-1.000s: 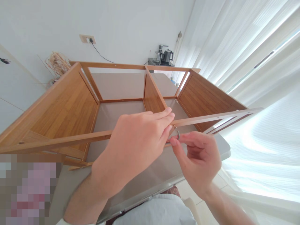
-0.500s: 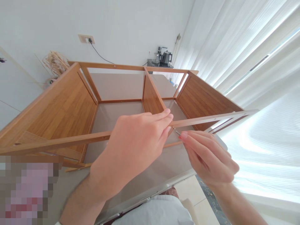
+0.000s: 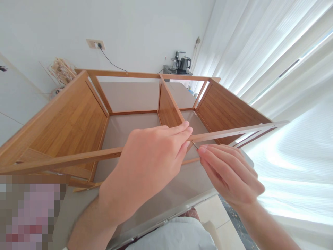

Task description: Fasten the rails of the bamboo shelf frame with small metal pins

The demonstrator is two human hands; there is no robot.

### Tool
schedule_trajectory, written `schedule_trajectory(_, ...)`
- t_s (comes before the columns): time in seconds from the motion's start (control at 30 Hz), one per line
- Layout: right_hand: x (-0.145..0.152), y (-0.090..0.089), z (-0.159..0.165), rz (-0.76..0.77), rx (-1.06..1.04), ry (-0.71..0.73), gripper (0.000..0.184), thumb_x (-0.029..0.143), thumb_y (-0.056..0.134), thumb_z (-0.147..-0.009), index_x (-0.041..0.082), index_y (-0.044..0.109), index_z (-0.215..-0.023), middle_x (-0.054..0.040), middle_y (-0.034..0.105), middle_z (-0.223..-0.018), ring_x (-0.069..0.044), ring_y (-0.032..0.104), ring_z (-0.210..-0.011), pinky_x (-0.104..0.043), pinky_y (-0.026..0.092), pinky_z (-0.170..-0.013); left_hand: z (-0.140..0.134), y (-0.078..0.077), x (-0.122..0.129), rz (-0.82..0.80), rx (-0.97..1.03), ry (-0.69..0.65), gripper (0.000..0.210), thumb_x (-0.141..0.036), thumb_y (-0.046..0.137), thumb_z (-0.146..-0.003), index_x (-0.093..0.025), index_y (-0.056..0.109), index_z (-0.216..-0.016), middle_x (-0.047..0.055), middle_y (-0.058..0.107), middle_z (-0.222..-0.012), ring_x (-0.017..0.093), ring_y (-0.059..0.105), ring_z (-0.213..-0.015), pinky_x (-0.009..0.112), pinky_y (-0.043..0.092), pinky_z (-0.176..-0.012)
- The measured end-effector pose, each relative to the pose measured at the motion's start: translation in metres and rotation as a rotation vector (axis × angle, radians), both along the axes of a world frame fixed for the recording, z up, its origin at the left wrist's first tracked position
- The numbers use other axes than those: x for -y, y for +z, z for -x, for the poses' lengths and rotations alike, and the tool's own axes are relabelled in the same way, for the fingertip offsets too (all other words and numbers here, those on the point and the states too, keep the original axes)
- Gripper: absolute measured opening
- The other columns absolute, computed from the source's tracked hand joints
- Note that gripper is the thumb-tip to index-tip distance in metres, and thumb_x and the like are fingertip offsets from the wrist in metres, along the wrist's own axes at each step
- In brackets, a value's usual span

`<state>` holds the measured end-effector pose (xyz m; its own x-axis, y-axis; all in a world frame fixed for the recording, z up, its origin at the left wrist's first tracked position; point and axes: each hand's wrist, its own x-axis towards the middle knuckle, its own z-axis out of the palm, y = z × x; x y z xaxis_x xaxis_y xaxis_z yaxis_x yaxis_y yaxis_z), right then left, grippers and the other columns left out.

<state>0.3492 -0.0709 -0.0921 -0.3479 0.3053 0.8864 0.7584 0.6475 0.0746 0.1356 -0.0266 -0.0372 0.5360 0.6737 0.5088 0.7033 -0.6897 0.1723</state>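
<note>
A wooden frame point(image 3: 166, 75) with side panels and a middle divider point(image 3: 170, 104) stands before me. My left hand point(image 3: 153, 159) grips the near rail point(image 3: 104, 153) where it meets the divider, thumb below and fingers on top. My right hand point(image 3: 231, 170) is just right of it, with thumb and fingertips pinched on a thin metal rod point(image 3: 195, 146). The rod's far end is at the near face of the joint. Too little of it shows to tell whether it is a screw or a hex key.
The frame rests on a grey tabletop point(image 3: 156, 205). Beyond it, a kettle point(image 3: 184, 63) stands near the wall, and dried plants point(image 3: 62, 71) are at the left. White curtains point(image 3: 291, 139) hang at the right. A blurred patch covers the lower left.
My right hand has shifted slightly left towards the joint, and less of the metal rod shows. My left hand stays in place on the rail.
</note>
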Motion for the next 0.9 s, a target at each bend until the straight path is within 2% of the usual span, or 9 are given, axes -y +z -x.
schedule_trajectory(0.13, 0.0020, 0.0014, 0.0002, -0.013, 0.042, 0.010, 0.025, -0.001, 0.070, -0.086, 0.007, 0.076, -0.110, -0.0142, 0.078, -0.101, -0.024, 0.074, -0.094, -0.038, 0.064, -0.073, -0.0005, 0.0000, -0.0001, -0.010, -0.003, -0.003, 0.035, -0.030, 0.053, -0.103, -0.029, 0.070, -0.134, -0.004, 0.073, -0.134, 0.022, 0.078, -0.102, 0.033, 0.063, -0.073)
schedule_trajectory(0.27, 0.0050, 0.0032, 0.0001, -0.013, 0.057, 0.023, 0.025, -0.004, 0.068, -0.086, 0.003, 0.075, -0.108, -0.0163, 0.077, -0.101, -0.026, 0.074, -0.095, -0.040, 0.064, -0.075, -0.0004, -0.0006, -0.0005, -0.011, -0.004, -0.006, 0.035, -0.030, 0.054, -0.103, -0.028, 0.070, -0.134, -0.002, 0.073, -0.134, 0.022, 0.078, -0.102, 0.033, 0.063, -0.075)
schedule_trajectory(0.37, 0.0056, 0.0039, -0.0006, -0.023, 0.067, 0.018, 0.024, -0.002, 0.067, -0.087, 0.005, 0.075, -0.108, -0.0151, 0.078, -0.100, -0.026, 0.076, -0.094, -0.039, 0.064, -0.074, -0.0001, -0.0005, -0.0004, -0.010, -0.005, -0.002, 0.035, -0.029, 0.053, -0.103, -0.027, 0.070, -0.133, -0.001, 0.074, -0.132, 0.022, 0.078, -0.102, 0.032, 0.063, -0.075)
schedule_trajectory(0.57, 0.0023, 0.0018, -0.0041, -0.011, 0.067, -0.014, 0.033, 0.004, 0.071, -0.086, 0.016, 0.075, -0.117, -0.0085, 0.080, -0.101, -0.024, 0.077, -0.091, -0.037, 0.066, -0.072, 0.0000, 0.0014, 0.0006, -0.010, -0.021, -0.005, 0.036, -0.028, 0.051, -0.104, -0.027, 0.070, -0.134, 0.000, 0.075, -0.131, 0.022, 0.079, -0.100, 0.031, 0.063, -0.072)
schedule_trajectory(0.8, 0.0016, 0.0016, -0.0047, -0.017, 0.073, -0.030, 0.033, 0.005, 0.072, -0.087, 0.019, 0.075, -0.117, -0.0072, 0.080, -0.102, -0.023, 0.077, -0.091, -0.038, 0.066, -0.073, 0.0001, 0.0008, 0.0009, -0.002, -0.013, 0.005, 0.036, -0.028, 0.052, -0.103, -0.027, 0.070, -0.134, 0.000, 0.075, -0.131, 0.022, 0.078, -0.101, 0.032, 0.063, -0.075)
schedule_trajectory(0.9, 0.0010, 0.0042, -0.0030, -0.038, 0.096, -0.010, 0.028, 0.003, 0.070, -0.087, 0.013, 0.075, -0.112, -0.0100, 0.079, -0.100, -0.024, 0.076, -0.092, -0.037, 0.066, -0.073, 0.0000, 0.0010, 0.0010, 0.002, -0.014, 0.001, 0.035, -0.028, 0.053, -0.103, -0.028, 0.070, -0.134, 0.000, 0.074, -0.132, 0.022, 0.078, -0.102, 0.032, 0.064, -0.075)
